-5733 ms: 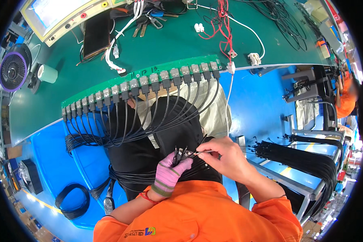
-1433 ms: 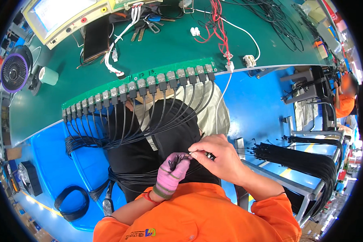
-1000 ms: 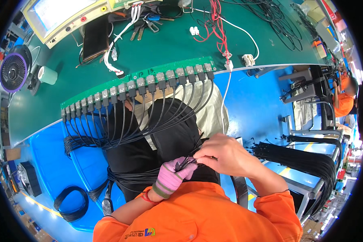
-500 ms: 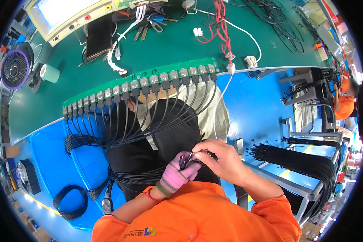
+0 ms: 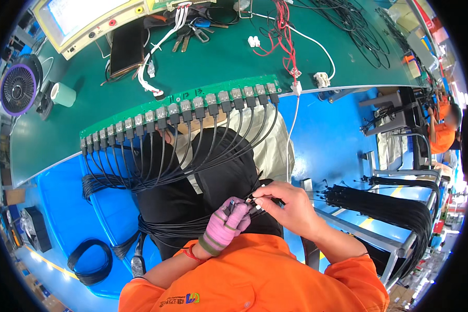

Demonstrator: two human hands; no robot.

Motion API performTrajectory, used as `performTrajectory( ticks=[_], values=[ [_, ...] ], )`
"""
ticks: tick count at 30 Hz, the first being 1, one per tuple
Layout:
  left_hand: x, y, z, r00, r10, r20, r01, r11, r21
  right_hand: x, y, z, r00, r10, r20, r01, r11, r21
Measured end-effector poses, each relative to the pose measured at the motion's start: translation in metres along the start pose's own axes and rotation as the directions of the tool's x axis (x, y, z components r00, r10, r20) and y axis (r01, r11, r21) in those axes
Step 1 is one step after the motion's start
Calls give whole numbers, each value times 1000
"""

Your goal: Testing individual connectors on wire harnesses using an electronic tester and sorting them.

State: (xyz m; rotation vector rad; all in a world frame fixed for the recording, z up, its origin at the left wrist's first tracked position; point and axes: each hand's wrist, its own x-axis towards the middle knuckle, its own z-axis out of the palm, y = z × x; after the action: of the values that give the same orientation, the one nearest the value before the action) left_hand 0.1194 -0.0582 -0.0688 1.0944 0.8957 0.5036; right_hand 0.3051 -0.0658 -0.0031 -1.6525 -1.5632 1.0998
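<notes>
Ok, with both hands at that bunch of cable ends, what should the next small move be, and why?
I'd probably use the bare right hand to ease one of the black cable ends apart while the gloved left hand steadies the rest. The left is curled around several, and the right is close at their tips; exactly what it pinches is too small to tell.

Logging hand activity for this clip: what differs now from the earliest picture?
The gloved left hand has curled further over the black cable ends, so fewer fan upward. The right hand stays beside it, fingertips among them; whether any end was swapped or released is too small to tell. The plugged-in cables and green board stayed put.
</notes>
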Motion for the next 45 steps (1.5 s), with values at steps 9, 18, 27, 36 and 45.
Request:
performTrajectory(
  ticks=[9, 18, 27, 36, 45],
  values=[
    [-1, 15, 2, 977, -178, 116, 195, 967, -163, 11, -6, -24, 972, -127, 195, 146, 986, -85],
    [3, 6, 5, 985, -111, 134, 116, 993, -26, 10, -3, -28, 961, -92, 262, 111, 992, -59],
    [2, -17, 13, 985, -137, 104, 170, 869, -464, 13, -6, -11, 995, -93, 45, 92, 996, 21],
    [0, 13, -7, 907, -248, 341, 350, 893, -282, 10, 4, -9, 974, -128, 186, 140, 989, -54],
    [1, 18, -7, 906, -179, 385, 258, 952, -164, 6, 1, -10, 977, -74, 201, 72, 997, 16]
  ],
)
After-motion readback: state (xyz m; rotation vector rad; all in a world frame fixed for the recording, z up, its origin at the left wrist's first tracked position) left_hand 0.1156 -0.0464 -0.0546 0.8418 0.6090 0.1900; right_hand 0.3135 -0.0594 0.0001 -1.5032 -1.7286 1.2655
